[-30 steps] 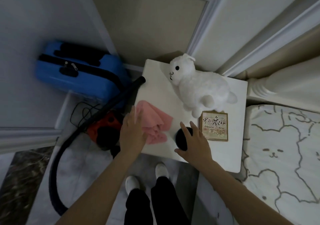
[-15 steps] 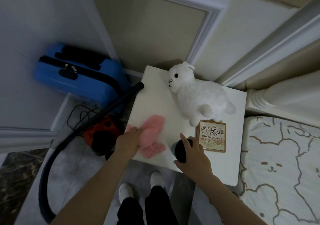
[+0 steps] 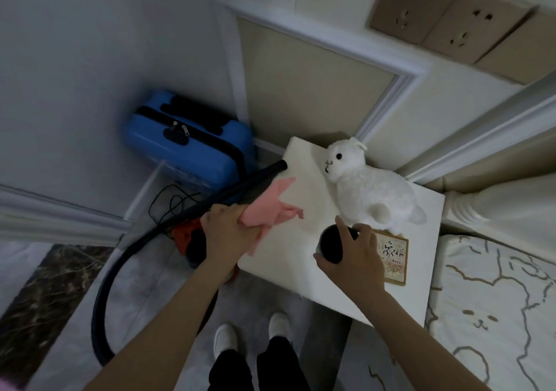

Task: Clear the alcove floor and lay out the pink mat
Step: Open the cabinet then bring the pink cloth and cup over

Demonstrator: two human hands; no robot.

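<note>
A: Near first. L hand (image 3: 229, 232) has its fingers curled round the pink mat (image 3: 272, 210), bunched, at the left-front edge of the white table (image 3: 304, 258); cloth partly up off the top.

B: R hand (image 3: 352, 253)?

A: Fingers wrapped over a black round thing (image 3: 331, 244) on the table front. Lid or cup, can't tell.

B: How'll the mat handle?

A: Soft, floppy, prob. light, no stiffness; it droops where it isn't held. I'd say take 2 corners or 1 edge w/ both hands to spread it, else it'll drop in a wad. Not fragile.

B: Counts?

A: 1 mat, 1 black thing, 1 chess box (image 3: 392, 257) just right of the R hand, 1 white plush alpaca (image 3: 370, 190) further back. 2 hands, 2 shoes.

B: Floor?

A: Not cleared yet, I judge: 1 red vacuum (image 3: 187, 235) w/ 1 black hose (image 3: 120, 258), 1 cable tangle, and 1 blue suitcase (image 3: 186, 141) at the back wall. Farthest: 2 sockets for sure; a 3rd plate is cut off.
</note>
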